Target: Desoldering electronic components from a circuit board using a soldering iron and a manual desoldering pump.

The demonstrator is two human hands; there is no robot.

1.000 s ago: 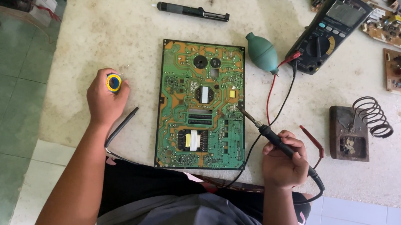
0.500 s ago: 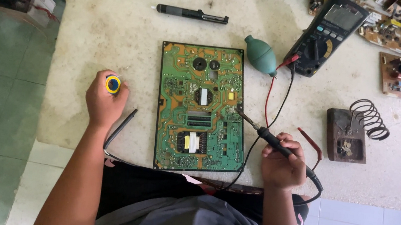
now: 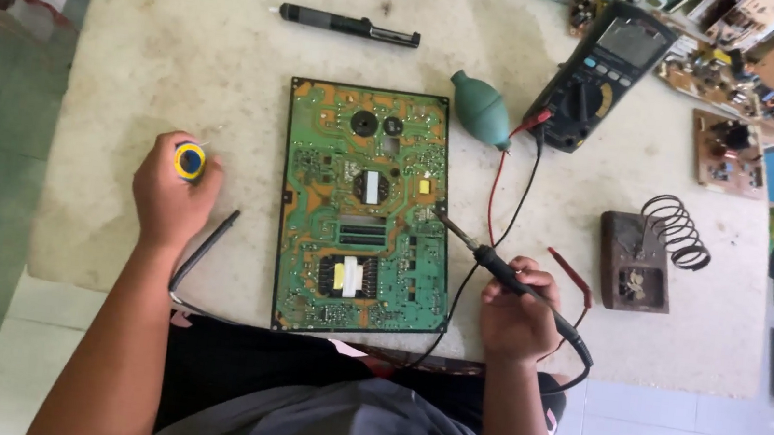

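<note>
Right hand point(image 3: 517, 310) grips a soldering iron point(image 3: 498, 264), its tip touching the green circuit board point(image 3: 363, 210) at mid-frame. Left hand point(image 3: 166, 192), closed around a yellow solder spool point(image 3: 188, 162), rests on the table left of the board, so no solder is feeding yet.

Soldering iron point(image 3: 515, 283) tip on green board point(image 3: 363, 210) R edge; yellow-blue solder spool point(image 3: 188, 161) upright.
</note>
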